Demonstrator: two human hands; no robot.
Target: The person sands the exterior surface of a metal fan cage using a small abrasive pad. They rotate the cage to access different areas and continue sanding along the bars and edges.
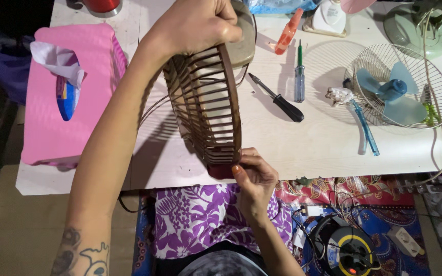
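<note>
Brown plastic fan guard [205, 105], slatted and dish-shaped, stands on edge above the near part of a white table [323, 148], seen from the head camera looking down; the left hand [195, 25] is closed over its top rim, fingers curled around the far side, forearm stretched up and away from the body, a tattoo near the elbow; the right hand [251, 176] pinches the bottom rim between thumb and fingertips, wrist bent upward from the lap, orange polish on one nail.

Judged from this hold, the thin slats could bend or snap if either hand squeezes or twists hard; the guard could also slip from the light lower pinch and swing against the table edge; an elbow sweeping sideways could knock the pink tissue box [70, 92] to the left.

Farther right on the table lie a black-handled screwdriver [277, 98], a small clear-handled screwdriver [299, 76] and a wire fan cage with blue blades [397, 92]; these are well apart from both hands.
</note>
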